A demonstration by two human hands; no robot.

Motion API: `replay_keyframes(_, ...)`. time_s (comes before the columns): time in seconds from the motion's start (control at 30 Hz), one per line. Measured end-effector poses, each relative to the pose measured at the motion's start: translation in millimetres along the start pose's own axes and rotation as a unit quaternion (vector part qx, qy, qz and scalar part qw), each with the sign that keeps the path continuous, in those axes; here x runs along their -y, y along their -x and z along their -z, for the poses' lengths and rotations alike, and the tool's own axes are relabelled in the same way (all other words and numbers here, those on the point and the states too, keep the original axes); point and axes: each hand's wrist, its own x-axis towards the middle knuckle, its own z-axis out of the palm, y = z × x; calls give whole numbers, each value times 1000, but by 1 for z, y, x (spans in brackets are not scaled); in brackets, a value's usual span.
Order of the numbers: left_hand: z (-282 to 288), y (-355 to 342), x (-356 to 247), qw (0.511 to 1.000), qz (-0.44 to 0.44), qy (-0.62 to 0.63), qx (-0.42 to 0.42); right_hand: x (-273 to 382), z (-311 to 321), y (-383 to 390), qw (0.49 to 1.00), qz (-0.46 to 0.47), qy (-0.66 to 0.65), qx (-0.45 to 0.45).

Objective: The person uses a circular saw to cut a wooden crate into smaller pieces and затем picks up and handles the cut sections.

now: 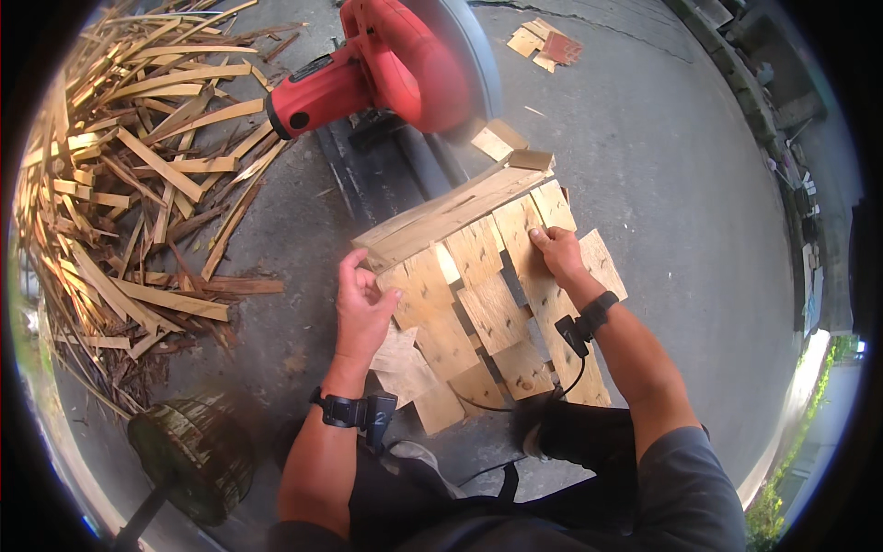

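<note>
A long, narrow wooden board (451, 221), or several lying together, slants across the saw's front. My left hand (361, 308) is at its near left end, index fingertip touching the wood, thumb held apart and the other fingers loosely curled. To the right, my right hand (559, 256) is closed on a flat wooden piece (524, 239), thumb on its top face; its other fingers are partly hidden. Below the board, between my forearms, several overlapping pale wooden pieces (492, 313) lie in rough rows. Just beyond stands a red chop saw (395, 64) with a large grey disc (469, 69).
A big heap of wood strips and splinters (166, 175) covers the ground at left. A worn, round wooden block on a dark shaft (193, 451) is at lower left. Small offcuts (499, 138) lie by the disc, with more scraps (544, 44) farther off. A dark cable (478, 403) hangs below my right wrist.
</note>
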Motion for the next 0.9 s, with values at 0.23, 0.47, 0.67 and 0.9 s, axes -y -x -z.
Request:
replay_keyframes(0.23,30,-38,31,998,57,20,-34,10,-62,-45,1000,-17,15,-21)
replay_keyframes(0.47,45,-38,63,972,177,52,-144,117,-47,6,979,49,132,145)
replay_keyframes(0.67,41,-49,85,973,155,57,-161,138,-16,27,976,82,131,153)
replay_keyframes(0.9,54,-74,106,979,87,-48,-180,156,61,92,932,239,125,241)
